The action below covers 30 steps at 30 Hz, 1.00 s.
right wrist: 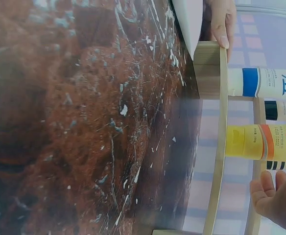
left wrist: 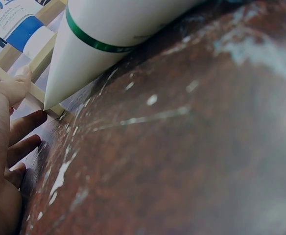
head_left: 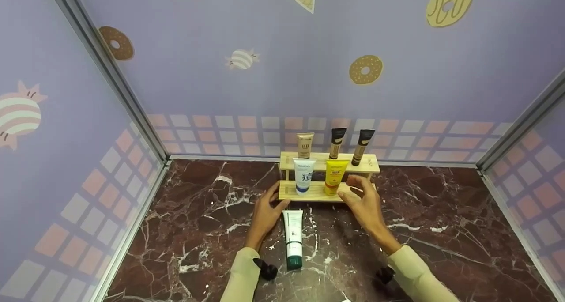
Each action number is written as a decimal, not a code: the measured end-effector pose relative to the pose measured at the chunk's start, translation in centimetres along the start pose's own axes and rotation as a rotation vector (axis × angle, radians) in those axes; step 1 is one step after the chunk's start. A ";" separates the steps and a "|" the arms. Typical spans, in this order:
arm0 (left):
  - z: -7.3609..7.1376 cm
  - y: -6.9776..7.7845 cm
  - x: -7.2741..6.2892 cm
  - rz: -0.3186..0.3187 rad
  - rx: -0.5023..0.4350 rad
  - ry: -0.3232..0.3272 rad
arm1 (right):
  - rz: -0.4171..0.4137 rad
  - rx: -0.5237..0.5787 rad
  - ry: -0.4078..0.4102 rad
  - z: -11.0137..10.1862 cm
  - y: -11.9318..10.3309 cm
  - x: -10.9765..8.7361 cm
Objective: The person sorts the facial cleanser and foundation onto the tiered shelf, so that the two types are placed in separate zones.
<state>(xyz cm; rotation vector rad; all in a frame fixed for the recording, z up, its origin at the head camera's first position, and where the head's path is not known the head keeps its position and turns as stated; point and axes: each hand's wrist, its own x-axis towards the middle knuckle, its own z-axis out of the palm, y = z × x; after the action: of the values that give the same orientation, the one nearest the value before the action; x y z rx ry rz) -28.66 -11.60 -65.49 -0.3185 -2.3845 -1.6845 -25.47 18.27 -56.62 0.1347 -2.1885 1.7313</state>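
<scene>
A two-tier wooden rack (head_left: pixel 326 198) stands on the dark marbled tabletop. My left hand (head_left: pixel 265 213) grips its left end, thumb on the front edge and fingers at the side; in the left wrist view, the thumb (left wrist: pixel 21 78) lies on the wood. On the lower tier stand a white tube with a blue cap (head_left: pixel 303 176) and a yellow tube (head_left: pixel 335 176). My right hand (head_left: pixel 365 205) is just right of the yellow tube, thumb near its base and fingers spread apart from the thumb. A white tube with a green cap (head_left: pixel 294 239) lies in front of the rack, beside the left hand.
On the upper tier stand a beige tube (head_left: pixel 305 146) and two black-and-gold tubes (head_left: pixel 337 144). Close behind the rack rises a purple patterned wall (head_left: pixel 291 85), with side walls left and right. Black wrist devices (head_left: pixel 267 271) sit at both sleeves.
</scene>
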 end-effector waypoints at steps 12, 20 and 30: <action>0.1 -0.1 0.0 -0.005 0.016 0.010 | -0.007 0.006 -0.051 0.5 0.3 -2.4; 0.2 0.0 -0.1 -0.015 -0.017 -0.001 | -0.037 -0.044 -0.096 1.3 0.8 -4.0; 0.0 -0.2 0.0 0.008 0.030 -0.003 | -0.024 -0.086 -0.151 1.7 1.4 -5.1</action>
<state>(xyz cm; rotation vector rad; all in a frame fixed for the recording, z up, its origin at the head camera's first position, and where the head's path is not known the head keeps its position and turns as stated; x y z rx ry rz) -28.70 -11.63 -65.67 -0.3252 -2.4049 -1.6447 -21.44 16.24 -59.87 0.2769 -2.3545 1.6597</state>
